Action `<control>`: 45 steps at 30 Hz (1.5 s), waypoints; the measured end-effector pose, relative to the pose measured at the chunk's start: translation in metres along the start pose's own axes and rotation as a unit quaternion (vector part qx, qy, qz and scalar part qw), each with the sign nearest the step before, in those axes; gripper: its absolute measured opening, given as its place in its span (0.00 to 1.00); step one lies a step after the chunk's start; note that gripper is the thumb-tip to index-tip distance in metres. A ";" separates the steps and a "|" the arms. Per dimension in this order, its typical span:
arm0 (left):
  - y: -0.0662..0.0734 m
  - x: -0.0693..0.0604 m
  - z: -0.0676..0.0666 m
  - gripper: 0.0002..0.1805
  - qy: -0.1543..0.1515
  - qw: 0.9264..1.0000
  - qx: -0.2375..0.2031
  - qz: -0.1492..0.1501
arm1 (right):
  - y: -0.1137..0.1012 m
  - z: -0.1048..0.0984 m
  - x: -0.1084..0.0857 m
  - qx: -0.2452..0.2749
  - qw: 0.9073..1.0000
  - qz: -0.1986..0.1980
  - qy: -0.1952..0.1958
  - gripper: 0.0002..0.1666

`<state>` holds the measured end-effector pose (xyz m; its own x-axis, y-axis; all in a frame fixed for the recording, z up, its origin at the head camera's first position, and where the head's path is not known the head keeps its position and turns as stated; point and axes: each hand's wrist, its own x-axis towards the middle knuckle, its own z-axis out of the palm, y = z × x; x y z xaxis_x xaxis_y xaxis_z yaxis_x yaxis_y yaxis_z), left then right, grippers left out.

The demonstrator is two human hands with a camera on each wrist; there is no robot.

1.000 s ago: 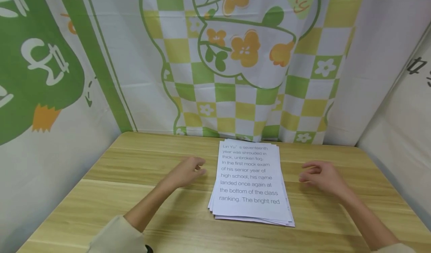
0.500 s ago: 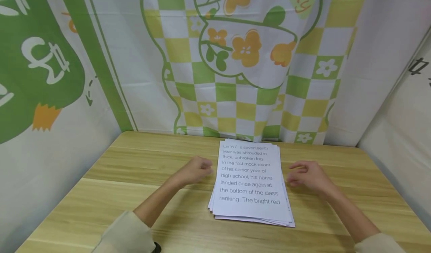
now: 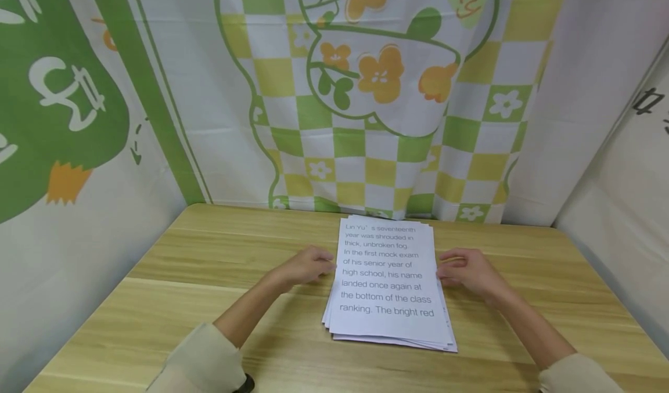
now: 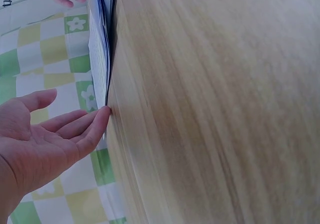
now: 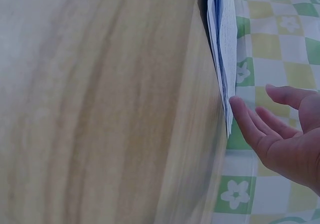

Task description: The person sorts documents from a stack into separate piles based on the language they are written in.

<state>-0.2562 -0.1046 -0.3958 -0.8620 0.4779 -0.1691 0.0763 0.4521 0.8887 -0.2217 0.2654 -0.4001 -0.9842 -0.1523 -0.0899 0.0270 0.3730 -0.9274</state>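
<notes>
A slightly uneven stack of printed paper sheets lies on the wooden table, its large English text facing up. At the stack's left edge is my left hand; in the left wrist view its fingertips meet the sheet edges, with the thumb raised apart. My right hand is at the opposite long edge. In the right wrist view its fingertips are at the sheet edges, and the thumb stands away from the fingers. Neither hand pinches the paper.
The wooden table extends around the stack on both sides. Behind it hangs a green, yellow and white checked curtain. More printed cloth hangs at the left, and a pale cloth at the right.
Both hands have moved inward from either side to the long edges of the stack. The stack of sheets has stayed in place.
</notes>
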 end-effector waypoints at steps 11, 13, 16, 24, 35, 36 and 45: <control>-0.001 0.004 -0.001 0.19 -0.015 1.000 -0.024 0.005 | 0.002 0.002 0.004 0.000 1.000 0.017 0.005 0.27; 0.000 0.004 -0.001 0.18 -0.015 1.000 -0.025 0.007 | 0.002 0.002 0.005 0.002 1.000 0.020 0.005 0.27; 0.000 0.004 -0.001 0.18 -0.015 0.999 -0.027 0.007 | 0.003 0.001 0.006 0.009 1.000 0.017 0.006 0.28; -0.002 0.003 -0.001 0.13 -0.008 0.999 -0.031 -0.008 | 0.004 0.003 0.005 0.021 1.000 0.020 0.008 0.28; -0.002 0.003 0.002 0.23 0.015 0.998 -0.044 -0.037 | 0.005 0.004 0.006 0.035 0.999 0.031 0.008 0.27; -0.002 0.003 0.002 0.23 0.014 0.998 -0.046 -0.036 | 0.006 0.004 0.006 0.037 0.999 0.034 0.011 0.27; -0.003 0.004 0.002 0.24 0.012 0.997 -0.077 -0.027 | 0.007 0.007 0.006 0.047 0.998 0.029 0.020 0.27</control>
<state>-0.2586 -0.1026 -0.4005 -0.8749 0.4361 -0.2105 -0.0473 0.3556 0.9334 -0.2261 0.2611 -0.4099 -0.9867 -0.0951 -0.1316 0.0987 0.2919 -0.9513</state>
